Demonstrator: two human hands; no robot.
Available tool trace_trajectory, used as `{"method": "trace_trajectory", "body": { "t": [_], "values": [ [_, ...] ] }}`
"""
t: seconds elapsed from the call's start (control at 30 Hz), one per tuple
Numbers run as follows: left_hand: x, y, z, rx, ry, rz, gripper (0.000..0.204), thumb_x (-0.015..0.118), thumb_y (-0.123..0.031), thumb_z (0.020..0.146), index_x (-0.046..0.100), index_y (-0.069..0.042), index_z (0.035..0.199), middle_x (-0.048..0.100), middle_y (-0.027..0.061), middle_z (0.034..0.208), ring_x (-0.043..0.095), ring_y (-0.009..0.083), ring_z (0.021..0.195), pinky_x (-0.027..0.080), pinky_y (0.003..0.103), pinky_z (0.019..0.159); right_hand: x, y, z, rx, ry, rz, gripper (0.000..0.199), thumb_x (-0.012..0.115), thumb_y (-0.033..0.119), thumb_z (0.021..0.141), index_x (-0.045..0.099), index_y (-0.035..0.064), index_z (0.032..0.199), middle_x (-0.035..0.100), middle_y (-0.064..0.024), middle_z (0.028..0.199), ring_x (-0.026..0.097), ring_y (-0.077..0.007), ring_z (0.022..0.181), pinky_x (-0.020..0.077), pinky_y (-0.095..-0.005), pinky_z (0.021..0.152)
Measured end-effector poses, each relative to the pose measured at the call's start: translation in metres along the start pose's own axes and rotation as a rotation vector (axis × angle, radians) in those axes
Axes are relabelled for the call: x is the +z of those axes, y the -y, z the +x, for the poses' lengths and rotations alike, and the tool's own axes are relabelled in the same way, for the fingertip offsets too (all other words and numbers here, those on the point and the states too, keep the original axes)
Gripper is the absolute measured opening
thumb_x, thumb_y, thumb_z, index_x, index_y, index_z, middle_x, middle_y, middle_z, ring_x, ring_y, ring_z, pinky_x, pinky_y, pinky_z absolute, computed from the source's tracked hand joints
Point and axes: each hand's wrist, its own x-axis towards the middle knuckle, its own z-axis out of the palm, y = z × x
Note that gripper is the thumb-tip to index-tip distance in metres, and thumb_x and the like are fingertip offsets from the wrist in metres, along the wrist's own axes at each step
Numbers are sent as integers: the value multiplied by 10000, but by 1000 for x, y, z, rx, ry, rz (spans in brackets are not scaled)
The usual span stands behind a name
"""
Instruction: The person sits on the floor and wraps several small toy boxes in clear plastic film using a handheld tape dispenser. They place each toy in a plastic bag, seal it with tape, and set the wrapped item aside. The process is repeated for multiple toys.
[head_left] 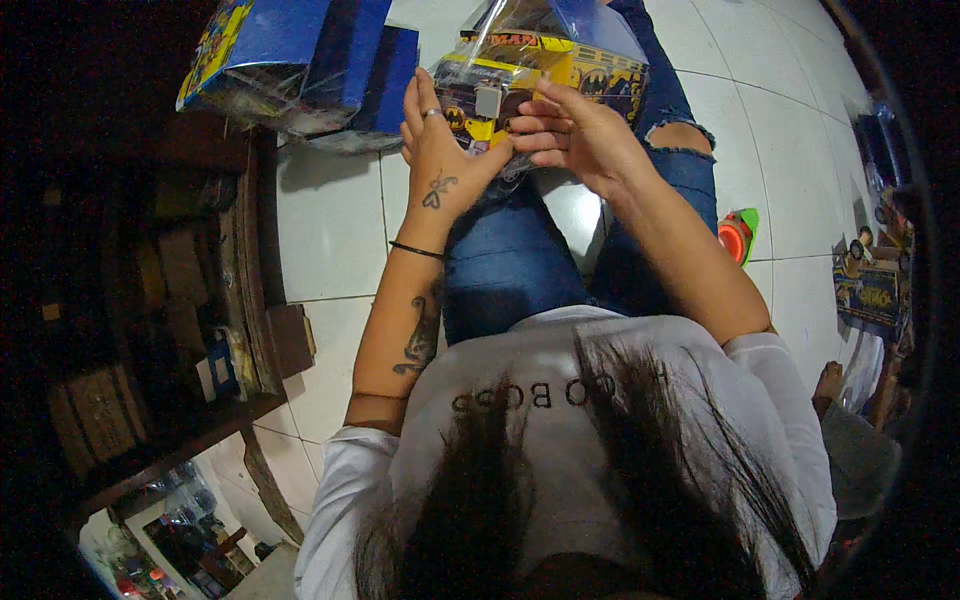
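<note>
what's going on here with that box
A person in ripped blue jeans has both bare hands at a yellow-and-black printed box with clear plastic film over it. The left hand is at its left side; the right hand reaches its front, fingers spread. Blue boxes sit farther left.

Upper centre: I make out reddish capitals [515,41] along the top edge of a yellow-and-black box [556,72], bat-shaped emblems [594,80] on its side. Lower centre: dark capitals [543,398], upside down, across a white shirt [562,470], partly behind hair [465,490]. Right edge: yellowish lettering [876,297] on a dark box [862,312], small.
</note>
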Motion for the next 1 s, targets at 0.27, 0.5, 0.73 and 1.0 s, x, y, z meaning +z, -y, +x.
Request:
{"method": "trace_trajectory", "body": {
  "t": [0.27,0.5,0.73,1.0],
  "values": [
    [1,0,-2,7,-11,-7,1179,821,-397,617,120,-10,1482,212,191,1493,330,424,1289,291,515,1059,7,-17,6,-483,-184,-456,305,721,222,812,612,30,1023,650,-101,863,646,-197,672,542,-294,623],
    [-1,-2,-2,-20,10,-12,1202,831,-436,611,125,7,1477,199,194,1500,314,431,1297,275,518,1067,-8,-16,11,-1285,-404,-1129,256,746,112,757,645,54,985,624,-80,990,627,-200,820,502,-290,701],
    [-1,-3,-2,24,-8,-52,1194,826,-430,617,116,-38,1493,135,241,1503,275,464,1320,260,543,1069,-19,13,4,-1380,-174,-1326,188,709,134,777,619,56,922,614,-114,993,604,-311,937,507,-375,804],
    [-3,-5,-12,91,-24,67,1135,813,-403,616,151,-193,1513,97,266,1501,271,476,1313,258,557,1061,-21,6,-23,-791,-71,-757,304,714,272,823,576,52,981,635,-104,968,642,-225,847,529,-321,672]
  ]
}}
